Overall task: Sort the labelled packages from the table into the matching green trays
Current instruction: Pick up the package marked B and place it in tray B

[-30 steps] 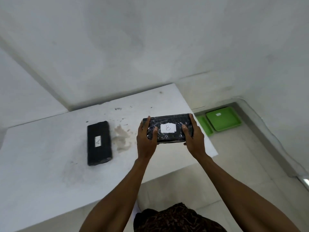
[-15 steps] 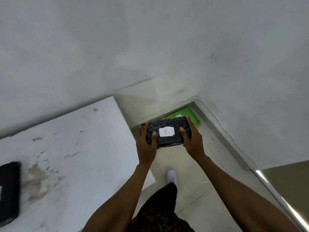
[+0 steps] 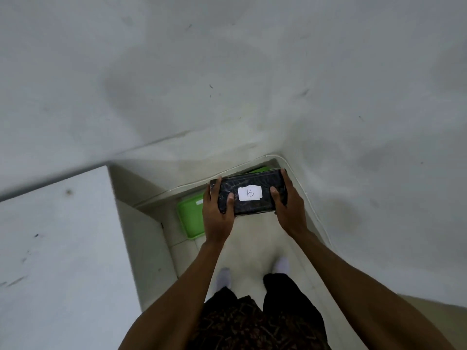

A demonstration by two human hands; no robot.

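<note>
I hold a black plastic-wrapped package [image 3: 250, 203] with a white paper label marked "B", flat and level in front of me. My left hand [image 3: 217, 218] grips its left end and my right hand [image 3: 290, 210] grips its right end. The package hangs above the floor in the room's corner. A green tray [image 3: 192, 218] lies on the floor below and left of the package, partly hidden by my left hand. A sliver of a second green tray [image 3: 260, 170] shows just beyond the package's far edge.
The white table [image 3: 58, 248] fills the left side, its corner close to the trays. Grey walls meet in a corner behind the trays, and a thin white cable [image 3: 313, 210] runs along the wall base. My feet in white socks [image 3: 223, 276] stand on the pale floor.
I have turned right, away from the table. The other black package has left the view. The "B" package now hangs over the trays on the floor, both hands still holding it.
</note>
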